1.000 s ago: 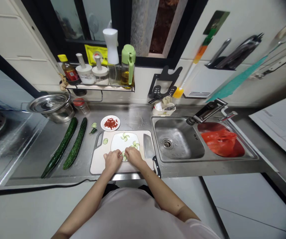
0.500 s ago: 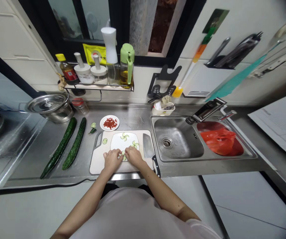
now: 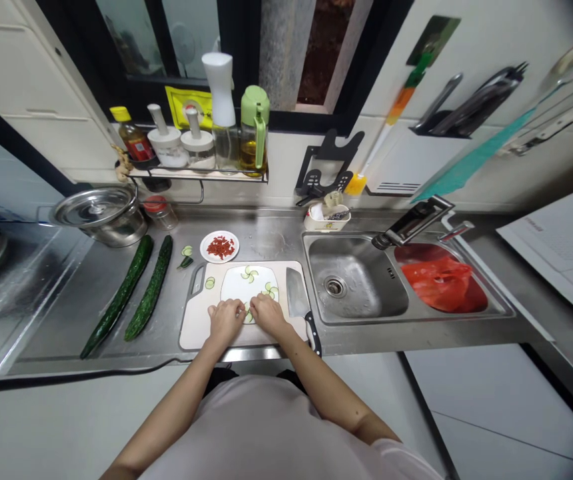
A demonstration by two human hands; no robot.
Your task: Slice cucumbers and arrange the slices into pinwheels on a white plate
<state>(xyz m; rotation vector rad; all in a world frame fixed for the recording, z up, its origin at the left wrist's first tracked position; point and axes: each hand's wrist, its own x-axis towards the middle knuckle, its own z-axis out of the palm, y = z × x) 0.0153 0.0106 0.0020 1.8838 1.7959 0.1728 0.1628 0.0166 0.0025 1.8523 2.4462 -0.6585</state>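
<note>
A white plate lies on the pale cutting board, with thin cucumber slices fanned in small pinwheels at its far and right edges. At its near edge, more cucumber slices show between my hands. My left hand is closed at the plate's near left, fingertips pressed together; what they hold is too small to make out. My right hand has its fingers pinched at the slices there. Some loose slices lie on the board's left. A knife rests along its right side.
Left of the board lie two whole cucumbers. A small dish of red pieces sits behind it, near cucumber scraps. The sink is to the right, a lidded pot at back left. Bottles stand on a wall rack.
My left fingertips have drawn slightly left, away from the slices at the plate's near edge. My right hand stays almost in place. Nothing else has visibly moved.
</note>
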